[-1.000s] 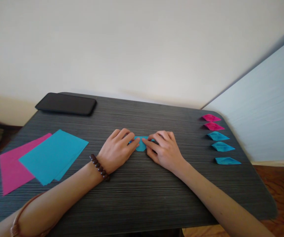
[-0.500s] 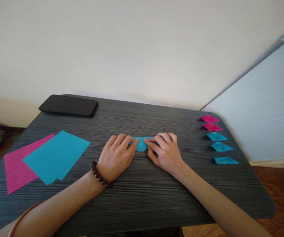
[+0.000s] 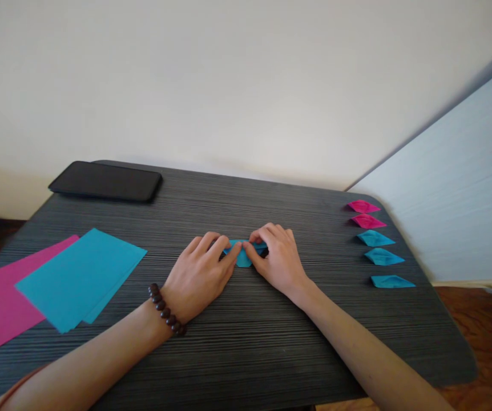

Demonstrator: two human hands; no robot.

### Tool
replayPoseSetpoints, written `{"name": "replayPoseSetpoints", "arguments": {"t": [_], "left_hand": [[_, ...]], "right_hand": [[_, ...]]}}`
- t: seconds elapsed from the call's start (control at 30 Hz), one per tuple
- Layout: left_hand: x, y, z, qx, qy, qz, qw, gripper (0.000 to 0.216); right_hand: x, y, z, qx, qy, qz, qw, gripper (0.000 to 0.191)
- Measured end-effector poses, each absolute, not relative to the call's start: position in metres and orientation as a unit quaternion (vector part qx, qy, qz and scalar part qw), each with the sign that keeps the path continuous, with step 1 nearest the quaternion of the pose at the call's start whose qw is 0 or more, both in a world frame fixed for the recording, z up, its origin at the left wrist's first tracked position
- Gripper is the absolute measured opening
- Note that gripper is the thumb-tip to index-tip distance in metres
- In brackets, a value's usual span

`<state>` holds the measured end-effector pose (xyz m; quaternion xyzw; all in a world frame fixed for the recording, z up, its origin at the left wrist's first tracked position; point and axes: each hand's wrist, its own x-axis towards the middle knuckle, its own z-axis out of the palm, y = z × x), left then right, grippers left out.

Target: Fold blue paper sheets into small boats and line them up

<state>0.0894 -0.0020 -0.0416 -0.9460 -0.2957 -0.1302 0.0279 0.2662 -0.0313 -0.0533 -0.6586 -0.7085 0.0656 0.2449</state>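
Note:
A small folded piece of blue paper [image 3: 243,261] lies flat on the dark table between my two hands. My left hand [image 3: 201,271], a dark bead bracelet [image 3: 166,311] at its wrist, grips the paper's left end with thumb and fingers. From the other side my right hand [image 3: 277,257] pinches the right end, its thumb near the middle of the upper edge and its fingers curled over the far side. The two thumb tips almost meet there. Parts of the folds are hidden under my fingers.
Blue sheets [image 3: 81,277] overlap a pink sheet [image 3: 10,291] at the left of the table [image 3: 237,354]. A black phone [image 3: 107,181] lies at the back left. Along the right edge is a row of folded paper boats: pink ones [image 3: 363,206] behind, blue ones [image 3: 383,256] nearer.
My right hand has shifted left along the paper, its thumb now close to my left thumb. My left hand stays on the left end. The view has turned slightly.

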Motion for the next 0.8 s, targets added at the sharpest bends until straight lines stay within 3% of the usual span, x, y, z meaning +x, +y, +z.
{"name": "replayPoseSetpoints", "arguments": {"t": [0.2, 0.8], "left_hand": [[0.09, -0.002, -0.04, -0.945, -0.3, -0.128, 0.028, 0.028], [0.089, -0.001, -0.04, -0.941, -0.308, -0.136, 0.021, 0.027]], "right_hand": [[0.268, -0.033, -0.054, -0.667, -0.7, 0.075, 0.244, 0.006], [0.292, -0.036, -0.049, -0.627, -0.691, 0.2, 0.298, 0.031]]}}
